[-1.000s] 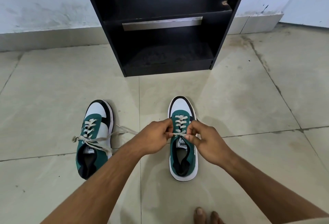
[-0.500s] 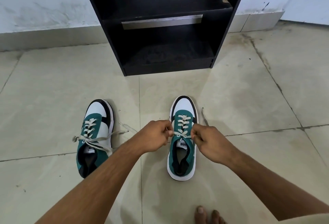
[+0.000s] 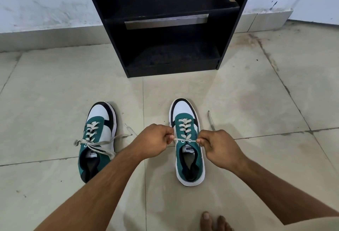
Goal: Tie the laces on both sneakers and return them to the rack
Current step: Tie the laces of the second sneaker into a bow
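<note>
Two green, white and black sneakers stand on the tiled floor, toes pointing at the rack. The right sneaker (image 3: 189,150) has its cream lace (image 3: 180,139) stretched taut sideways across the tongue. My left hand (image 3: 153,141) pinches the lace's left end and my right hand (image 3: 219,148) pinches its right end, one on each side of the shoe. A loose lace tail (image 3: 211,120) trails on the floor behind my right hand. The left sneaker (image 3: 97,139) stands apart to the left, its lace ends (image 3: 102,145) lying loosely across it and onto the floor.
The black shoe rack (image 3: 168,25) stands against the white wall straight ahead, with two open shelves holding nothing. Bare toes (image 3: 214,221) show at the bottom edge. Beige floor tiles (image 3: 256,93) spread around the shoes.
My hands have moved apart from over the right sneaker's tongue to its two sides, drawing the lace tight between them. The left sneaker has not moved.
</note>
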